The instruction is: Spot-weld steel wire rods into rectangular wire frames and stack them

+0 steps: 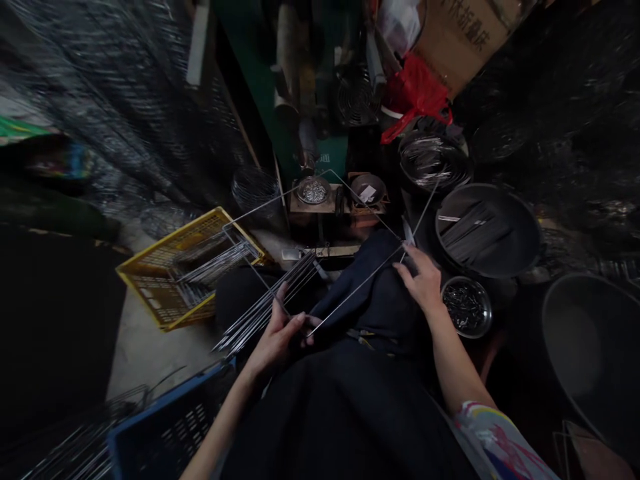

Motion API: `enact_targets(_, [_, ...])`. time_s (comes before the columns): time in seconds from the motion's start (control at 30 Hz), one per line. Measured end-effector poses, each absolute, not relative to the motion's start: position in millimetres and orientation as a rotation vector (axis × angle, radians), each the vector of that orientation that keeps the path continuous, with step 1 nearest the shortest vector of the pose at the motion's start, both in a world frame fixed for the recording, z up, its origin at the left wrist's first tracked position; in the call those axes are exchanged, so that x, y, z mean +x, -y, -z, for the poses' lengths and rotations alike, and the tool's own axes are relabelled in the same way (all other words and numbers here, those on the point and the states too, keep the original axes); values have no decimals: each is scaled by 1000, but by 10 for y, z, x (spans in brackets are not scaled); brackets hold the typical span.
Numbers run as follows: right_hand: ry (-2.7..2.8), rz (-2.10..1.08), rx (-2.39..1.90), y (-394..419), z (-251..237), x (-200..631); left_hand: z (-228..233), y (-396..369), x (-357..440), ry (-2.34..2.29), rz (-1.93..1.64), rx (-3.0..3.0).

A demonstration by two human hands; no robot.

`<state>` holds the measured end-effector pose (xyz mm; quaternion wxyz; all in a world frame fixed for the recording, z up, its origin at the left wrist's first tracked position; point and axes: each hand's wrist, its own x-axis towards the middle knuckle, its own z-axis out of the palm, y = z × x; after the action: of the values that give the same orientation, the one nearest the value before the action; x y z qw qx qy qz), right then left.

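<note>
A large frame of thin bent metal wire (357, 288) stretches between my hands above my lap. My left hand (280, 333) is closed on its near-left corner, thumb pressed towards the fingers. At the right corner, my right hand (424, 277) pinches the wire between thumb and fingers. A straight thin metal piece (426, 210) sticks up and away from those right fingertips; whether it belongs to the frame I cannot tell. Under and beside my left hand, a bundle of similar wire pieces (273, 301) rests across my left thigh.
To the left stands a yellow crate (169, 240) with wire frames inside. A blue crate (173, 398) is nearer me. On the right are a bowl of small metal parts (467, 307) and a basin (525, 230) of dark strips. Ahead is a green machine (253, 73) with a parts dish (314, 191).
</note>
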<state>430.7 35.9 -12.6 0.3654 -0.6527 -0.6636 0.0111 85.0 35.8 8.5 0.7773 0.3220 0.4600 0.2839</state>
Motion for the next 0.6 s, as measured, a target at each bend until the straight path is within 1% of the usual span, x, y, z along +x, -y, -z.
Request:
enact_targets(0.1, [1985, -114, -1522, -337, 17, 4140, -77, -431, 708, -946, -622, 664])
enact_targets(0.17, [2062, -110, -1500, -340, -27, 4117, -66, -479, 626, -965, -634, 673])
enact_targets(0.3, [1777, -37, -1584, -294, -126, 4278, -99, -471, 472, -1058, -679, 694])
enact_targets(0.43, [1460, -72, -1697, -133, -261, 4528, -204, -309, 262, -1158, -734, 686])
enact_targets(0.6, [1314, -24, -1713, -47, -409, 4678, -208, -301, 204, -1182, -704, 735])
